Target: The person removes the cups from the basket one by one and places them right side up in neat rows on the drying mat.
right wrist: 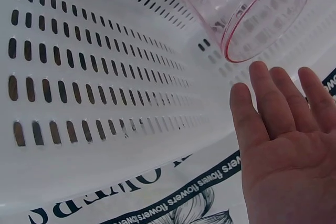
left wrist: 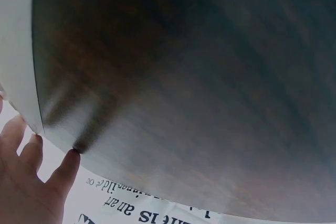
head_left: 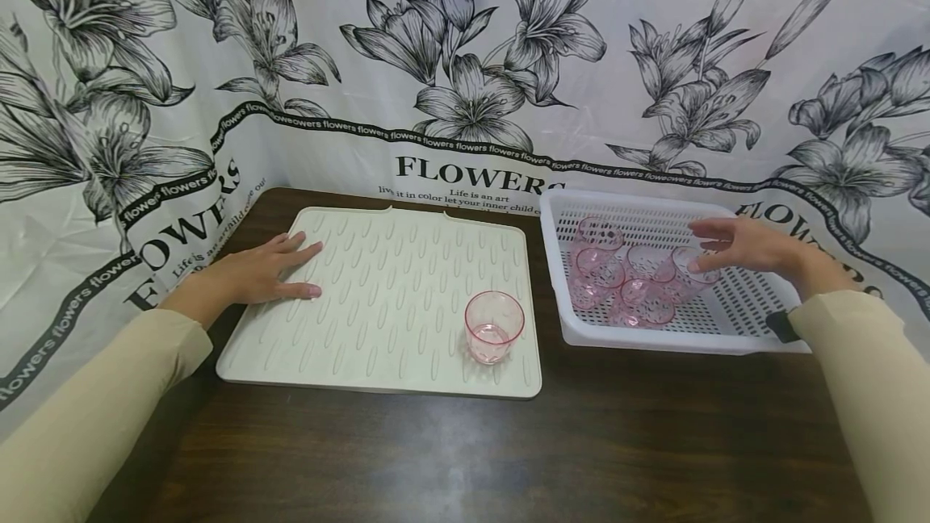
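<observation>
A cream ridged drying mat (head_left: 407,265) lies on the table, and my left hand (head_left: 272,271) rests on its left side with fingers spread. On the mat's right part stands one clear pink-rimmed glass (head_left: 494,328), upright. Several more pink glasses (head_left: 630,273) sit together in the white perforated basket (head_left: 741,337). Over the basket's right half is my right hand (head_left: 751,248), its thumb and fingers apart beside the rightmost glass (head_left: 693,273). In the right wrist view that glass's pink rim (right wrist: 228,45) is just beyond the fingertips, and nothing is held.
The dark wooden table (head_left: 450,458) extends in front of the mat and basket. Behind them hangs a white cloth (head_left: 320,160) with black flower prints, and it also covers the left side. A dark object (head_left: 782,327) shows at my right wrist.
</observation>
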Available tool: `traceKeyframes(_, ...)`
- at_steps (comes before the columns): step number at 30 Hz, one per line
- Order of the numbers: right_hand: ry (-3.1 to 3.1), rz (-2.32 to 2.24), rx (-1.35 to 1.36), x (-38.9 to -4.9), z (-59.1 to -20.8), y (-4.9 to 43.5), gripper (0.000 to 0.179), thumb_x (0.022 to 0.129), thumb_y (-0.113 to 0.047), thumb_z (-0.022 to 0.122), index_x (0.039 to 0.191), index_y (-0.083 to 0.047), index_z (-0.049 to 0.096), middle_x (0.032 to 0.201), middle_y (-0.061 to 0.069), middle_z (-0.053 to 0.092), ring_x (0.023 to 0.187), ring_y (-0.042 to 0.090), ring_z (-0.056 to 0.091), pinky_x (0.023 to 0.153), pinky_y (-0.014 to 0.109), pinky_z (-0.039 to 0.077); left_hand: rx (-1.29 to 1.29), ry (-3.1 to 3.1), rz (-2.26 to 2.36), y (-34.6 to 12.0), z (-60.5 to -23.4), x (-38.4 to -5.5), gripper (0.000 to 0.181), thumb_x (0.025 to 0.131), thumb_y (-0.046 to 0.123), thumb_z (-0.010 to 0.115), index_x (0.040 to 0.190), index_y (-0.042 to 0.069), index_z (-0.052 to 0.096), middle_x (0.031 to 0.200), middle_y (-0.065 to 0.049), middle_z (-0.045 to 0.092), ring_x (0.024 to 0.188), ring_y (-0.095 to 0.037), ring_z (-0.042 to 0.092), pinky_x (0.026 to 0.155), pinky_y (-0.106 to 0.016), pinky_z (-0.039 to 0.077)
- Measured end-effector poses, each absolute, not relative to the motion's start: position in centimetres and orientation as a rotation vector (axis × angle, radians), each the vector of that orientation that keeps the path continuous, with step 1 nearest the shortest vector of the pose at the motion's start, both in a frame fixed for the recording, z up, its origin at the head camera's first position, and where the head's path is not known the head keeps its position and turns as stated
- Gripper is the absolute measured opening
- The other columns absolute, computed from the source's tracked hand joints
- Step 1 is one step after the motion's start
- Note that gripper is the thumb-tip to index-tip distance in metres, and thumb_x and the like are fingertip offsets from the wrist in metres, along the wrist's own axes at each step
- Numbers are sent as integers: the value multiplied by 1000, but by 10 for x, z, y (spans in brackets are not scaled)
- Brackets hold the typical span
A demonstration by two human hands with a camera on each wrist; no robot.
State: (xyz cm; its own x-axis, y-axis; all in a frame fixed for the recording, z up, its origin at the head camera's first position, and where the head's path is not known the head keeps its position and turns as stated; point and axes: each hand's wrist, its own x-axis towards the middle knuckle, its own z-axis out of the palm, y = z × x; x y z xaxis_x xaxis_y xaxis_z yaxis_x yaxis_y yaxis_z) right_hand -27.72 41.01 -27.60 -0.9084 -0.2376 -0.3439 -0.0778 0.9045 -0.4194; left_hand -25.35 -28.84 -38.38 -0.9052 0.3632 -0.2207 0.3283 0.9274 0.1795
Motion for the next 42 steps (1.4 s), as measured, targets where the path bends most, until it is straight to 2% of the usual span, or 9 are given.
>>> traceKeyframes(15, 2668, -530, -230, -275, -283, 418, 92, 87, -33, 78, 149, 12, 27, 148, 41, 30, 133, 59, 34, 101, 70, 33, 501, 2837, 186, -288, -383, -253, 97, 87, 72, 55, 158, 12, 27, 162, -25, 16, 146, -51, 13, 103, -75, 26)
traceKeyframes(24, 2632, -499, -181, -276, -285, 419, 98, 84, -40, 79, 151, 9, 26, 148, 40, 31, 133, 59, 35, 100, 71, 33, 500, 2830, 220, -288, -381, -252, 96, 88, 70, 56, 157, 10, 27, 162, -26, 16, 146, -52, 12, 105, -73, 24)
traceKeyframes(30, 2556, -512, -186, -279, -287, 421, 96, 87, -35, 76, 152, 9, 20, 149, 41, 26, 134, 60, 32, 101, 71, 31, 498, 2830, 213, -286, -382, -253, 96, 88, 70, 56, 157, 10, 27, 162, -25, 15, 146, -52, 12, 106, -73, 24)
traceKeyframes(34, 2527, -500, -179, -281, -287, 420, 99, 87, -33, 77, 152, 10, 17, 150, 42, 23, 135, 60, 29, 102, 71, 30, 498, 2832, 211, -287, -384, -254, 96, 88, 71, 56, 157, 10, 27, 162, -25, 15, 146, -52, 11, 106, -73, 24)
traceKeyframes(42, 2520, -498, -224, -283, -287, 416, 97, 83, -21, 79, 150, 14, 18, 148, 44, 22, 134, 61, 28, 102, 71, 30, 503, 2830, 216, -288, -383, -254, 97, 87, 70, 57, 158, 11, 27, 162, -25, 16, 146, -51, 12, 105, -74, 25)
